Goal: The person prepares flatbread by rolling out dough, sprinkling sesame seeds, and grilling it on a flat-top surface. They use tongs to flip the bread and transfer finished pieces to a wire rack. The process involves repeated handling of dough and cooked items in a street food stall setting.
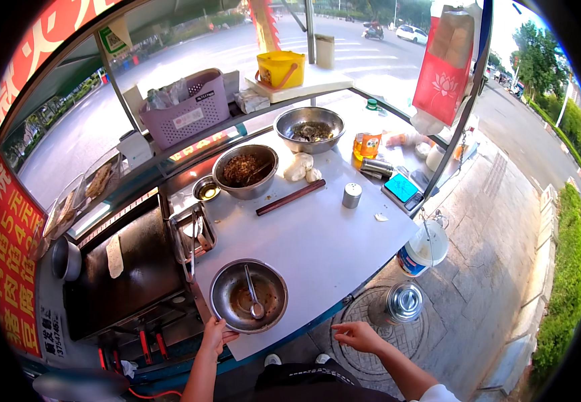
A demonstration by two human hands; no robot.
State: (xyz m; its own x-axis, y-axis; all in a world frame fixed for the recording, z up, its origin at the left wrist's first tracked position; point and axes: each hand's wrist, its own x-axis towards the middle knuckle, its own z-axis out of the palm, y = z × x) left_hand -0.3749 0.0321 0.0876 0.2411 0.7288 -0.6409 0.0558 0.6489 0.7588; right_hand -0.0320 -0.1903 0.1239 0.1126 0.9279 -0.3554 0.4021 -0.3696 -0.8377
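My left hand [216, 335] grips the near-left rim of a stainless steel bowl [220, 281] at the table's near left corner. Inside that bowl lies a metal spoon [250, 286] among brown residue. My right hand [356, 336] is off the table's edge, empty, its fingers loosely bent. Farther back stand a steel bowl of brown minced filling [242, 168] and another bowl [309, 131] with dark contents. Balls of dough [298, 167] sit beside a dark wooden rolling pin [290, 198]. A metal shaker [352, 195] stands to the right of the pin.
At left is a black griddle [134, 276] with one flat piece of dough [115, 257], and a tray with tongs [193, 246]. A digital scale [404, 191] sits at the right edge. White bucket [423, 248] and metal canister [402, 304] are beyond the edge. Purple basket [187, 115] stands behind.
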